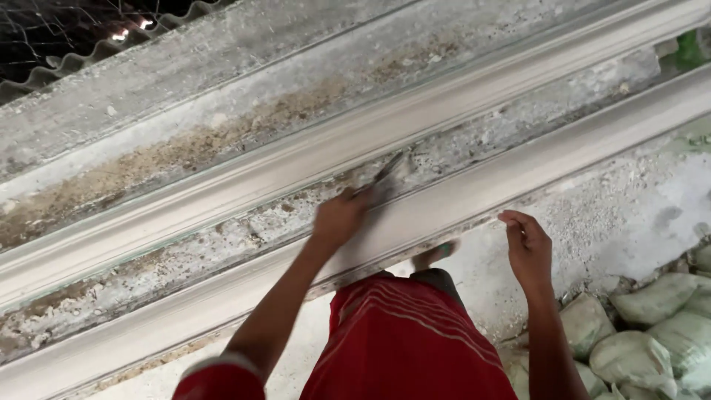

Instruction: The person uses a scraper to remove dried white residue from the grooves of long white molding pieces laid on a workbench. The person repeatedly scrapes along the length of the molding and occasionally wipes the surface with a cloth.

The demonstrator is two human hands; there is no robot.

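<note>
My left hand (pixel 339 217) grips a flat metal scraper (pixel 389 178), blurred with motion, its blade on the crusted strip between two long pale plaster mouldings. The near moulding (pixel 578 144) runs diagonally from lower left to upper right, and the far moulding (pixel 222 189) lies parallel above it. My right hand (pixel 527 248) hovers by the near moulding's lower edge, fingers loosely curled with nothing in them. My red striped shorts (pixel 404 341) and a foot in a sandal (pixel 437 254) show below.
Several filled pale sacks (pixel 652 326) are piled at the lower right. A rough grey work surface (pixel 244 81) with brown residue lies beyond the mouldings. A corrugated sheet edge (pixel 96 52) and wire netting are at the top left. Gritty floor (pixel 615 215) lies on the right.
</note>
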